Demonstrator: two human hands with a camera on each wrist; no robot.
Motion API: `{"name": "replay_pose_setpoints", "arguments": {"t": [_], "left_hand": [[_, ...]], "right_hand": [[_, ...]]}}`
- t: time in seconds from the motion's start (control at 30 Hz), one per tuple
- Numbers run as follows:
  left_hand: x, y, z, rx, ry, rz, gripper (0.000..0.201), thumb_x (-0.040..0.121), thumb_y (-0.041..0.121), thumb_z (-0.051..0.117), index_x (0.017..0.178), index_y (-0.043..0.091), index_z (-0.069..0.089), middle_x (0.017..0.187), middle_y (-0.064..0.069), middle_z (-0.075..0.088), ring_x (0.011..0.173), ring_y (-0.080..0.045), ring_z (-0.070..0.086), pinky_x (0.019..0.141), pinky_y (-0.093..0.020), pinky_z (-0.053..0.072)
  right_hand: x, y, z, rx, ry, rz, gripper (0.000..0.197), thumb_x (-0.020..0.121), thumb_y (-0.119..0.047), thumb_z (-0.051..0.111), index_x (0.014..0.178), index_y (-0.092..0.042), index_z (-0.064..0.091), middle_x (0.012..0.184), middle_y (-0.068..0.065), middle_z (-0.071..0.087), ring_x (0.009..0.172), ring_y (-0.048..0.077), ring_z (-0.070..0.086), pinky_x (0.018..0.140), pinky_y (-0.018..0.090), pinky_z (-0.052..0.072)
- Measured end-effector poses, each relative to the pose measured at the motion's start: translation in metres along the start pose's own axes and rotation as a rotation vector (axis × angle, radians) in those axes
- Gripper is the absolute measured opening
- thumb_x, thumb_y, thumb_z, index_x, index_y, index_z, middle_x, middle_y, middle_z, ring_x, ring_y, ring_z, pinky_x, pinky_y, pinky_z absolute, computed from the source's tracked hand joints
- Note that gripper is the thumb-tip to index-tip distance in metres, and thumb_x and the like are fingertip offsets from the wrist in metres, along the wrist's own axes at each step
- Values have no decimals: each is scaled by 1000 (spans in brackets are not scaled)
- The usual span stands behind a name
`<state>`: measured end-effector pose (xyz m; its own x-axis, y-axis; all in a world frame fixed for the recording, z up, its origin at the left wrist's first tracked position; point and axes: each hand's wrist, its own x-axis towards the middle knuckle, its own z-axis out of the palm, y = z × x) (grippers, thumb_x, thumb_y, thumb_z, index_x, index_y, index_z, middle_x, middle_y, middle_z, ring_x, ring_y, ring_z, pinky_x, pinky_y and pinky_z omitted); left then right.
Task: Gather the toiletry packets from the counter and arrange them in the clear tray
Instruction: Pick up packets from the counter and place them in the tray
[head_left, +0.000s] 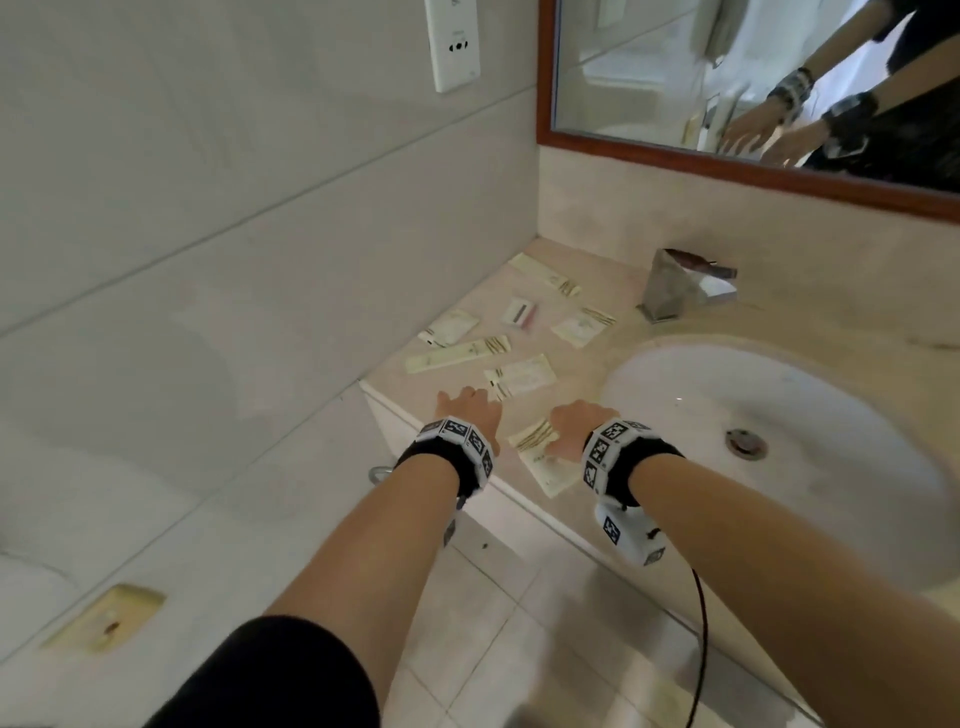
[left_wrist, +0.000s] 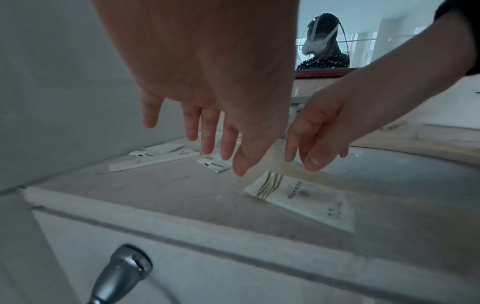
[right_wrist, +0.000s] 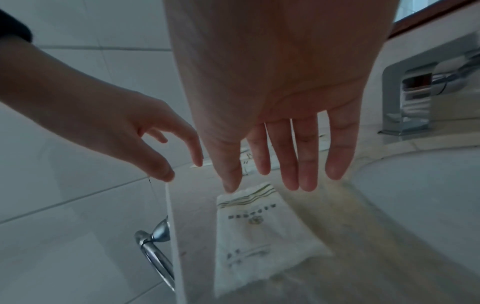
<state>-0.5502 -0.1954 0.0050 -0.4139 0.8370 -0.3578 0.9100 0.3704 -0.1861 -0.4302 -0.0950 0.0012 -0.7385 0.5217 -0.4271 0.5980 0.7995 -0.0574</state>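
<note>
Several cream toiletry packets lie scattered on the beige counter (head_left: 582, 364) left of the sink. The nearest packet (head_left: 545, 460) (left_wrist: 303, 197) (right_wrist: 257, 232), printed with wavy gold lines, sits by the counter's front edge. My right hand (head_left: 571, 423) (right_wrist: 280, 164) hovers just above its far end, fingers straight and empty. My left hand (head_left: 470, 408) (left_wrist: 205, 133) hangs over the front left corner, fingers spread, holding nothing. A long packet (head_left: 457, 353) and a smaller one (head_left: 519, 378) lie just beyond the fingers. No clear tray shows in any view.
A white sink basin (head_left: 779, 447) fills the counter's right side, with a chrome faucet (head_left: 685, 286) behind it. A wood-framed mirror (head_left: 753, 88) hangs above. A tiled wall (head_left: 208, 260) borders the counter on the left. A chrome ring holder (right_wrist: 155, 253) hangs below the counter edge.
</note>
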Motion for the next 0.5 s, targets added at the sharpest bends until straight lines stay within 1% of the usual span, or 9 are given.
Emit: {"name": "replay_pose_setpoints", "arguments": {"t": [0.13,0.17,0.2,0.27,0.3,0.37,0.4,0.43,0.5], "left_hand": [[12,-18,13,-8,-17,24,37,91,24,52,127,13,50,132,-10,46,128,-28,40,104,-48,34],[15,-20,15,-11,-19,27,37,91,24,52,127,13,49,133,-10,46,128,-28,40,104,-48,34],[18,-22,17,-14,-15,29,38,92,24,52,128,13,49,133,-10,46,127,-28,40,104,-47,35],[24,-23,20,-21,3,31,37,92,23,51,128,13,48,133,-9,46,127,-28,40,104,-47,35],[27,-22,20,-26,15,29,37,93,24,51,128,13,48,133,-9,46,127,-28,41,104,-46,35],[33,-20,18,-33,38,24,38,93,25,50,129,14,46,134,-8,46,128,-27,41,104,-45,36],[37,-19,17,-37,50,22,39,94,26,50,130,14,45,135,-8,45,129,-27,41,104,-45,36],[41,-18,15,-42,65,18,40,94,26,49,132,14,45,136,-8,45,129,-26,41,104,-45,36],[51,-16,10,-56,98,11,40,95,26,47,133,14,43,137,-8,45,130,-26,41,103,-45,37]], "right_hand": [[11,-12,14,70,11,24,32,85,-29,55,109,-9,60,104,8,68,88,28,67,66,27,47],[12,-12,17,75,17,38,31,84,-29,55,108,-10,60,105,8,68,88,27,67,65,27,48],[15,-11,20,72,21,52,33,85,-30,55,112,-11,59,111,9,67,93,27,66,69,29,49],[18,-9,24,54,31,59,43,85,-32,55,123,-13,49,126,10,57,109,29,60,82,35,50],[19,-7,24,77,38,64,45,83,-32,56,123,-14,45,125,10,54,110,30,57,84,36,49],[22,-6,23,142,36,82,45,77,-30,61,116,-16,41,114,8,55,101,30,58,79,37,50],[26,-7,22,164,17,90,48,75,-29,63,115,-16,40,112,8,55,99,30,59,77,37,51],[30,-7,21,173,-4,89,53,74,-29,66,118,-15,40,113,8,56,101,31,60,78,38,53],[42,-6,19,199,-69,86,72,72,-28,73,132,-17,36,129,8,53,115,31,57,89,43,53]]}}
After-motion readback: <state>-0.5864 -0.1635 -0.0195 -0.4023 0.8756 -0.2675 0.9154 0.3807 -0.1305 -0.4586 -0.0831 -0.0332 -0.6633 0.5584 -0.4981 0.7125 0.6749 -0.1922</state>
